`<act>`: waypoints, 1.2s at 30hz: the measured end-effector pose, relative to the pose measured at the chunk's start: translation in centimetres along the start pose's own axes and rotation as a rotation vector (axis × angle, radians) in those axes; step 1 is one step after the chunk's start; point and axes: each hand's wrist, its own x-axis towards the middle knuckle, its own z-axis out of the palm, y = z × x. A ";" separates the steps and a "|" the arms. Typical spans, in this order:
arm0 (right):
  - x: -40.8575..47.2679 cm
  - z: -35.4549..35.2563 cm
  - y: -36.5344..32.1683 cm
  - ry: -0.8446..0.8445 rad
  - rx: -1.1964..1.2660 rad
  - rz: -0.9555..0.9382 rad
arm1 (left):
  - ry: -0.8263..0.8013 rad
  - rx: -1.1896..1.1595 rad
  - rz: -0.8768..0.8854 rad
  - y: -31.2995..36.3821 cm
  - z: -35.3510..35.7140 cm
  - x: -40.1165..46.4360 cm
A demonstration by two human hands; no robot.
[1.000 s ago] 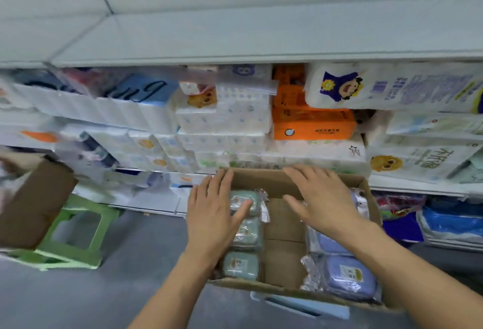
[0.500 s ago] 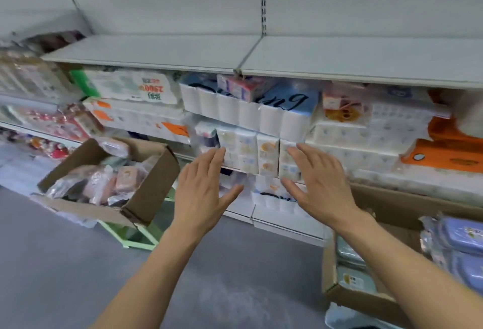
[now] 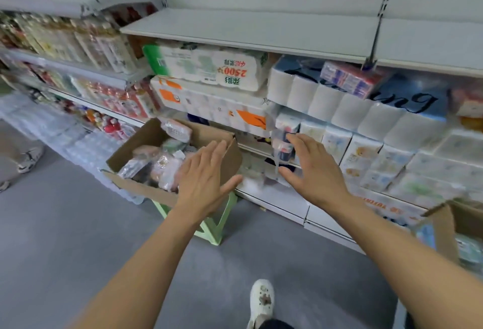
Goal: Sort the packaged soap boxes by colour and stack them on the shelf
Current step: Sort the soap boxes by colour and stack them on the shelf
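Note:
A cardboard box (image 3: 138, 146) sits on a green stool (image 3: 209, 226) at centre left, holding several plastic-wrapped soap boxes (image 3: 163, 169), mostly pink, with a greenish one among them. My left hand (image 3: 202, 179) hovers open at the box's near right corner, fingers spread, holding nothing. My right hand (image 3: 312, 172) is open too, raised in front of the lower shelf to the right of the box. A second cardboard box (image 3: 444, 221) at the right edge shows a bit of green soap packaging (image 3: 467, 249). The white shelf (image 3: 261, 31) above the tissue packs is bare.
Tissue and toilet paper packs (image 3: 339, 104) fill the shelves behind my hands. Bottled goods (image 3: 78, 41) line the shelves on the left. Another person's shoe (image 3: 28, 159) is at the far left. My own white shoe (image 3: 261, 300) is on the grey floor below.
My view has swung left from the box of green and blue soaps to the box of pink ones. Both open hands moved left with it, toward that box.

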 end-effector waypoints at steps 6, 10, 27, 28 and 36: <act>9.6 6.9 -4.2 -0.048 0.017 -0.037 | -0.108 -0.004 -0.101 -10.4 2.7 4.4; 16.1 11.7 -6.1 -0.097 0.090 0.011 | -0.208 -0.052 -0.140 -17.1 5.0 8.5; 30.5 27.6 -11.5 -0.343 0.175 0.242 | -0.538 -0.151 -0.277 -38.5 16.1 21.8; 31.0 28.6 -12.0 -0.348 0.168 0.274 | -0.555 -0.152 -0.275 -39.5 17.1 22.7; 34.9 37.2 -16.2 -0.380 0.214 0.443 | -0.770 -0.144 -0.275 -44.8 26.8 28.7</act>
